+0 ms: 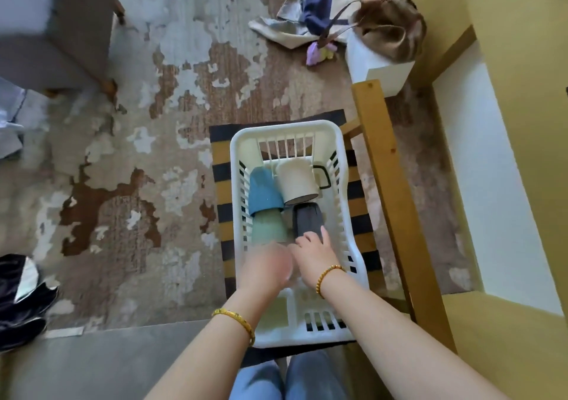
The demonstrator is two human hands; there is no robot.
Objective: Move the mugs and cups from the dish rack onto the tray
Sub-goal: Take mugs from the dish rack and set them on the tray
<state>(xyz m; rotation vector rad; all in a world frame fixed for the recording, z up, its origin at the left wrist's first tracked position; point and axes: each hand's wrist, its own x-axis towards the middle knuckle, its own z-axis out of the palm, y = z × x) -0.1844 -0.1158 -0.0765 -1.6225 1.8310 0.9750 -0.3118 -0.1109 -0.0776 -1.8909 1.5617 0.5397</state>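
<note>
A white plastic dish rack [353, 239] sits on a striped yellow and black mat. Inside lie a blue cup [263, 192], a pale green cup [269, 226], a cream mug with a black handle [296, 181] and a dark grey cup [308, 218]. My right hand [316, 250] reaches into the rack and its fingers curl round the near end of the dark grey cup. My left hand [266, 266] is blurred, just below the green cup; its fingers cannot be made out. No tray is in view.
A wooden frame [393, 184] runs along the rack's right side, beside a yellow and white wall. A brown bag [388, 24] and cloth tote [313, 9] lie at the back. A grey seat [55, 27] stands far left, dark clothes [21, 301] near left.
</note>
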